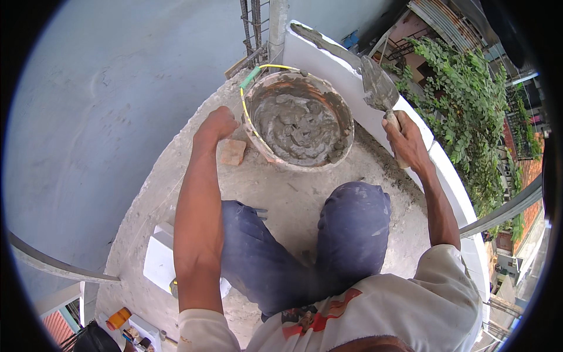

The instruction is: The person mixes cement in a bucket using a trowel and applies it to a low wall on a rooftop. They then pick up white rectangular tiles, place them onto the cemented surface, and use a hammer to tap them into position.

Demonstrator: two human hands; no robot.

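Note:
My right hand is closed round the pale handle of a trowel. Its blade, smeared with grey mortar, points up beside a low white block wall. Along the far part of that wall's top lies wet mortar. In front of me stands a round bucket with wet grey mortar inside. Its yellow wire handle with a green grip rests against the left rim. My left hand is curled closed just left of the bucket; whatever its fingers hold, if anything, is hidden.
A broken brick piece lies by the bucket on the concrete slab. White block pieces sit beside my left arm. Steel bars rise at the back. Past the wall are a drop and a leafy tree. An orange bottle is lower left.

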